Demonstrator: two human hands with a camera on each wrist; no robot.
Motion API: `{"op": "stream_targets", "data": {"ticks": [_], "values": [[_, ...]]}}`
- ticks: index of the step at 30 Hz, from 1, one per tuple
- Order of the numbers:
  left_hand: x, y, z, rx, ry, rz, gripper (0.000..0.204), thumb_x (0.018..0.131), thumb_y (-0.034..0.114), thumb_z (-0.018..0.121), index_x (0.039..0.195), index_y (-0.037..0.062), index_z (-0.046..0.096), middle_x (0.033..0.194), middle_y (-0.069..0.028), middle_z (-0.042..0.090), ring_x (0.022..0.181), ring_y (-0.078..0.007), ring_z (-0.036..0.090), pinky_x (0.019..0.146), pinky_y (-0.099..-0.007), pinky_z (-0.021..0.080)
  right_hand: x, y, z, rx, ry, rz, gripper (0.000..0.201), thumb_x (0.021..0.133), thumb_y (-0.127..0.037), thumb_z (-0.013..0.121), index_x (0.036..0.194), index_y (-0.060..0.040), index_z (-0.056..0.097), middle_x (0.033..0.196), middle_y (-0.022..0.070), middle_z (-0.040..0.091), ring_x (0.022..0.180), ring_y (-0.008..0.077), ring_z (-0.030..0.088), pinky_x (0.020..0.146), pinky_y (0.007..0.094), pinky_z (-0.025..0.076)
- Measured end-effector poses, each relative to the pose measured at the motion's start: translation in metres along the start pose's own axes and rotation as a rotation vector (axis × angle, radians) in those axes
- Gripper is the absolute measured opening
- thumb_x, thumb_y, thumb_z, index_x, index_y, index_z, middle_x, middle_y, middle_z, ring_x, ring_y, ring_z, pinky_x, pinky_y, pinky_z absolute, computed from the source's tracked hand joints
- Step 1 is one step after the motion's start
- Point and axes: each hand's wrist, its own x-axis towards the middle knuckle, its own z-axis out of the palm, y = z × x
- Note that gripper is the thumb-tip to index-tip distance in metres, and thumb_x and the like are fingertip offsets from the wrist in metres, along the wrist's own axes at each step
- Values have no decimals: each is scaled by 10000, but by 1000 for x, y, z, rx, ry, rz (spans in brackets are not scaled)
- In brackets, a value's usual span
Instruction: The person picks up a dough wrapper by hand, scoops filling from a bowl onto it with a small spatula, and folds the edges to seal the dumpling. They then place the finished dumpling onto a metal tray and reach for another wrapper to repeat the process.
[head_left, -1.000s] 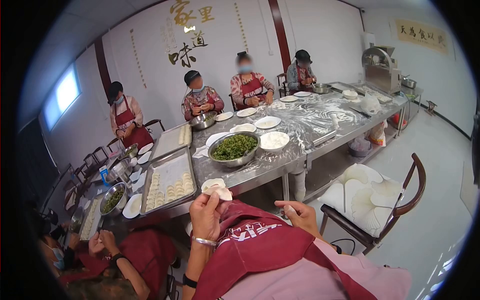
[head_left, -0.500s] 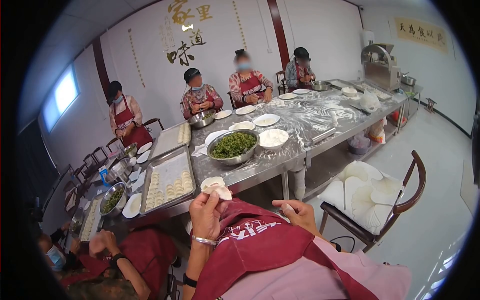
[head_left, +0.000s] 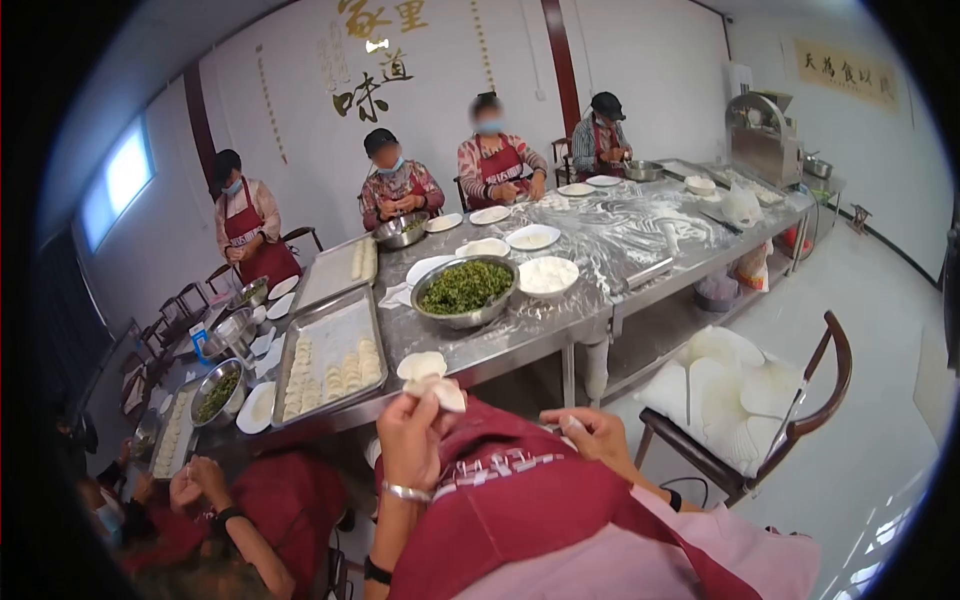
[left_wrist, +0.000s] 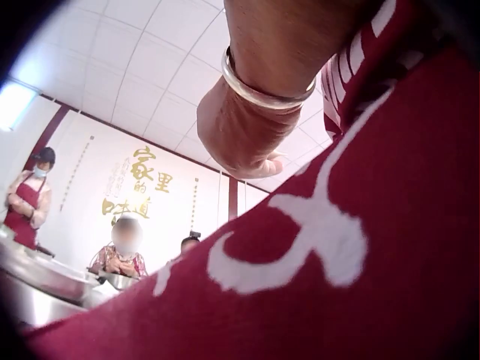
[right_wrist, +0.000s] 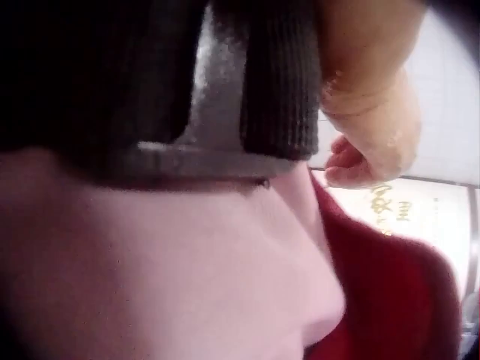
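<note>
My left hand (head_left: pixel 408 432) has thumb and fingers pinched on pale dough rounds (head_left: pixel 421 366) above my apron (head_left: pixel 560 490), probably by the edges to leave their faces free; they overlap, so I can't count them surely. My right hand (head_left: pixel 594 438) sits near, apart from the dough, fingers loosely bent with nothing visible in them. Beyond, the tray (head_left: pixel 335 330) of dumplings (head_left: pixel 357 372) and the steel bowl (head_left: pixel 468 320) of chopped greens (head_left: pixel 466 286) stand at the table's (head_left: pixel 545 322) near side, presumably for easy reach. Neither wrist view shows the dough clearly: apron cloth crowds one, my sleeve (right_wrist: pixel 180 262) the other.
</note>
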Motion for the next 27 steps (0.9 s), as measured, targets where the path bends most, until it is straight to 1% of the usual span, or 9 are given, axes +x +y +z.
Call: {"op": "stream_targets", "data": {"ticks": [5, 9, 13, 15, 17, 18, 21, 25, 27], "values": [[12, -12, -20, -80, 121, -78, 324, 977, 59, 515, 1242, -125, 477, 1155, -258, 607, 1028, -327, 644, 922, -426, 550, 63, 17, 39, -81, -203, 11, 239, 955, -156, 572, 1078, 3, 700, 1024, 81, 717, 947, 124, 629, 836, 264, 487], [22, -11, -35, -97, 242, -87, 340, 978, 75, 520, 1254, -118, 473, 1128, -255, 625, 991, -321, 665, 903, -393, 559, 113, 7, 78, -152, -348, -92, 233, 928, -112, 574, 1094, 8, 686, 952, 91, 717, 855, 110, 624, 773, 260, 491], [51, -10, -48, -75, 290, -102, 347, 989, 92, 509, 1260, -121, 471, 1202, -268, 587, 1081, -329, 629, 962, -425, 525, 161, -4, 110, -109, -377, -185, 252, 899, -113, 633, 1116, 7, 677, 1010, 121, 719, 934, 127, 645, 827, 275, 501], [68, -3, -48, -104, 252, -92, 372, 992, 101, 506, 1279, -129, 453, 1240, -277, 563, 1150, -342, 592, 984, -440, 508, 177, 1, 127, 67, -416, -76, 321, 863, -100, 674, 1168, -1, 656, 1122, 145, 690, 945, 166, 661, 860, 298, 506], [84, 0, -50, -92, 271, -90, 402, 999, 118, 498, 1310, -127, 430, 1242, -267, 572, 1137, -329, 606, 968, -393, 519, 187, -9, 145, 98, -443, -200, 420, 810, -70, 709, 1219, -12, 631, 1229, 159, 640, 1024, 205, 651, 896, 310, 502], [91, 0, -50, -105, 265, -68, 401, 1000, 118, 493, 1312, -126, 429, 1229, -252, 581, 1120, -310, 617, 960, -375, 523, 195, -8, 150, 23, -463, -278, 483, 766, -49, 729, 1235, -17, 621, 1286, 163, 605, 1127, 228, 615, 921, 309, 495], [108, -6, -56, -92, 280, -26, 400, 1003, 117, 484, 1322, -118, 429, 1195, -210, 600, 1089, -268, 634, 941, -339, 534, 204, -5, 164, -10, -494, -304, 492, 791, -9, 732, 1263, 19, 596, 1343, 162, 560, 1209, 225, 550, 1002, 318, 437], [122, -18, -59, -148, 339, -36, 411, 985, 50, 501, 1342, -130, 407, 1206, -198, 596, 1088, -256, 629, 928, -355, 542, 212, 11, 175, 19, -420, -224, 397, 797, 3, 722, 1185, 27, 638, 1287, 168, 602, 1212, 237, 551, 987, 321, 443], [126, -26, -60, -115, 360, -40, 398, 998, 85, 489, 1344, -104, 431, 1173, -158, 608, 1056, -216, 637, 870, -296, 550, 217, 20, 179, 37, -389, -236, 331, 806, 10, 715, 1131, 26, 658, 1254, 166, 622, 1204, 242, 559, 987, 331, 448]]}}
